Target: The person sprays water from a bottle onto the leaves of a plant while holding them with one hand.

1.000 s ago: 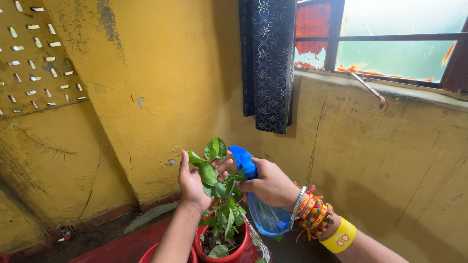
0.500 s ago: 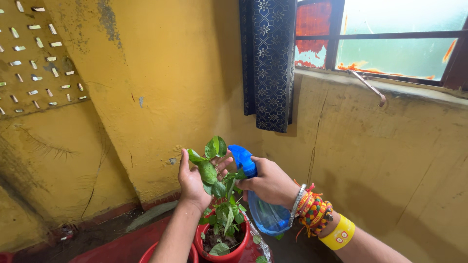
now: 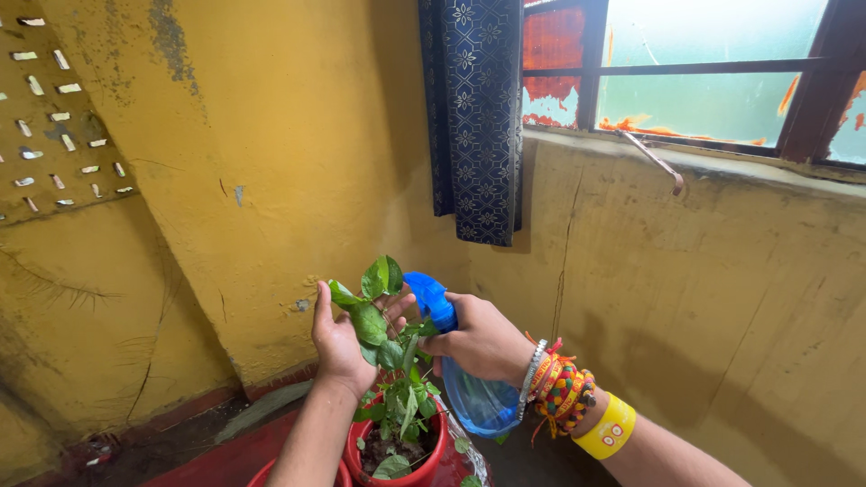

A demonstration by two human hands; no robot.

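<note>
Soft daylight from window, sharp focus, wide-angle edge distortion

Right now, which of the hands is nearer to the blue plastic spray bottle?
Right. The right hand grips the blue plastic spray bottle at its neck, while the left hand cups the leaves of the green potted plant beside it.

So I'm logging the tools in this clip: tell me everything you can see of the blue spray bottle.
The spray bottle has a clear blue plastic body and an opaque, brighter blue trigger head. It is tilted, head up and pointed left at the leaves of the potted plant. The right hand grips its neck. The bottle's base hangs beside the red pot. Liquid level cannot be told.
</note>
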